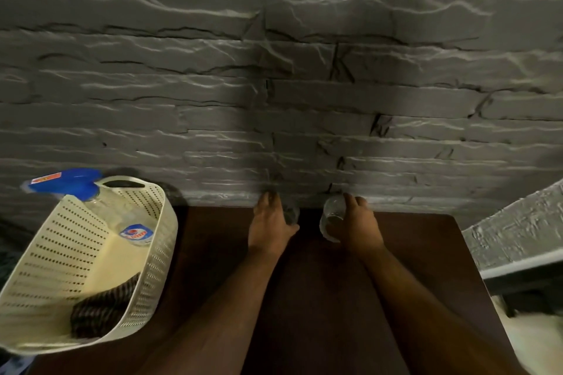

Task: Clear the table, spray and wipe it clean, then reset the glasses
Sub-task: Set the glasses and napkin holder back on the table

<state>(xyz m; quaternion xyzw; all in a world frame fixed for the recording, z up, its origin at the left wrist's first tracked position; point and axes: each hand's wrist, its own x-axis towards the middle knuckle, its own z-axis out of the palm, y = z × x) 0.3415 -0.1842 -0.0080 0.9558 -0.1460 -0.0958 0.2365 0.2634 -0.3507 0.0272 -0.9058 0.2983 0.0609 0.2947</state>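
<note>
Two clear glasses stand at the far edge of the dark wooden table (411, 253), close to the wall. My left hand (269, 224) is wrapped around the left glass (291, 211), which shows only at the hand's right side. My right hand (355, 227) grips the right glass (330, 218) from its right side. A cream perforated basket (146, 268) sits at the table's left edge. Inside it a clear spray bottle (131, 227) with a blue trigger head leans against the far corner, and a dark striped cloth (100, 307) lies at the near end.
A grey stone-textured wall (274, 85) rises directly behind the table. A grey textured ledge (518, 237) juts in at the right, with a white furry thing (536, 335) below it on the floor.
</note>
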